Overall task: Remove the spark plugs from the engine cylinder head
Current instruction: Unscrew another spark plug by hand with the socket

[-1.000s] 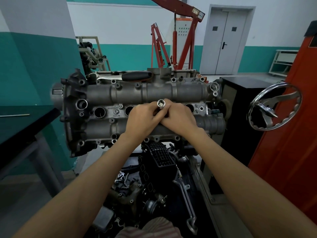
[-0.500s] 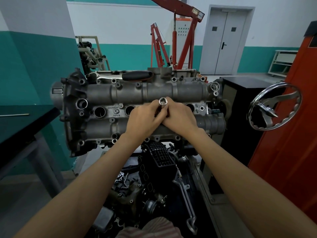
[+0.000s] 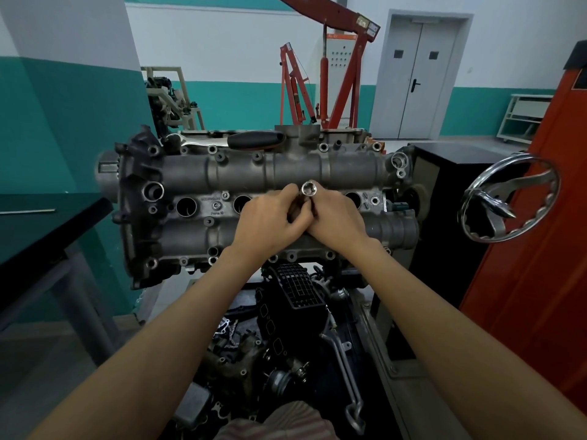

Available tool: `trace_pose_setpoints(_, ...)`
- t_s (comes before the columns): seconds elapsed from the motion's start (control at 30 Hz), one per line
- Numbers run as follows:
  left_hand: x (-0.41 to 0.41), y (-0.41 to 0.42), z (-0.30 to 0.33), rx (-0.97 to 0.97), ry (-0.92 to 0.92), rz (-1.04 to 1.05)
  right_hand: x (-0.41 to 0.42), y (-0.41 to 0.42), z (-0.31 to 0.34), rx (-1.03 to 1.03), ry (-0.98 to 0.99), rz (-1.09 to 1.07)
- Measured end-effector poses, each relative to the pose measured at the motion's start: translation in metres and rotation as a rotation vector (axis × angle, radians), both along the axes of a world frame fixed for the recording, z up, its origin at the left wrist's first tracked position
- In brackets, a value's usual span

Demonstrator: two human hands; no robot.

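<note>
- Two hands on one tool: left hand (image 3: 270, 220) and right hand (image 3: 336, 217) meet over the middle of the cylinder head (image 3: 254, 198), fingers of both curled round the shank of a socket tool (image 3: 308, 188).
- Tool's long axis runs out of the third plug well toward the camera, tilted slightly up; only its open chrome end shows above the knuckles.
- Lower end is hidden by the hands (can't tell whether it's seated on a plug or already carrying one).
- Both hands equally near; left fingertips wrap from the left, right from the right, touching each other.
- Other plug wells (image 3: 185, 206) lie in a row left and right of the hands; no spark plug visible in any.
- Judgement: next move is a straight pull along the well axis; side load could jam the tool.
- Ratchet handle (image 3: 255, 139) lies on top of the head, well behind the hands.
</note>
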State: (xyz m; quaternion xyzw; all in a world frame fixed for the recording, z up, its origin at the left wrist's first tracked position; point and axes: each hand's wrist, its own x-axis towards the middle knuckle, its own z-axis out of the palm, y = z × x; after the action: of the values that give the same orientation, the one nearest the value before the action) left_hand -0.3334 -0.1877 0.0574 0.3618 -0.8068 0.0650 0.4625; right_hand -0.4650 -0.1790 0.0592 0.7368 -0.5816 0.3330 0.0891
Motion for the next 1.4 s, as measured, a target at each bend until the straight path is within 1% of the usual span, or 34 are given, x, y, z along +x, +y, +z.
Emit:
trace_pose_setpoints(0.27, -0.0003, -0.0044, 0.0018, 0.048, 0.066, -0.017, 0.0046, 0.002, 0.004, 0.015, -0.09, -0.007)
trace_pose_setpoints(0.37, 0.0005, -0.0042, 0.0027, 0.052, 0.049, -0.025, 0.0054, 0.0031, 0.0051, 0.01, -0.147, -0.012)
trace_pose_setpoints(0.57, -0.0004, -0.003, 0.0002, 0.036, -0.005, 0.005, 0.0038, 0.0002, 0.0016, 0.003, -0.008, -0.032)
trace_pose_setpoints(0.73, -0.0014, -0.0055, -0.0005, 0.057, 0.013, 0.011, 0.0032, -0.0011, 0.0, 0.009, -0.02, -0.027)
trace_pose_setpoints(0.87, -0.0006, -0.0063, 0.0008, 0.055, 0.072, -0.013, 0.0034, -0.0006, 0.0015, -0.008, -0.034, -0.036)
trace_pose_setpoints(1.0, -0.0006, -0.0075, 0.001, 0.039, 0.048, 0.006, 0.0034, 0.0023, 0.0025, 0.003, -0.064, -0.012)
trace_pose_setpoints(1.2, -0.0003, -0.0042, -0.0002, 0.037, 0.014, -0.002, 0.0028, 0.0001, -0.0003, 0.016, -0.012, -0.014)
trace_pose_setpoints(1.4, -0.0007, -0.0049, -0.0017, -0.037, -0.04, 0.027, 0.0038, -0.0001, 0.0008, 0.017, -0.01, -0.027)
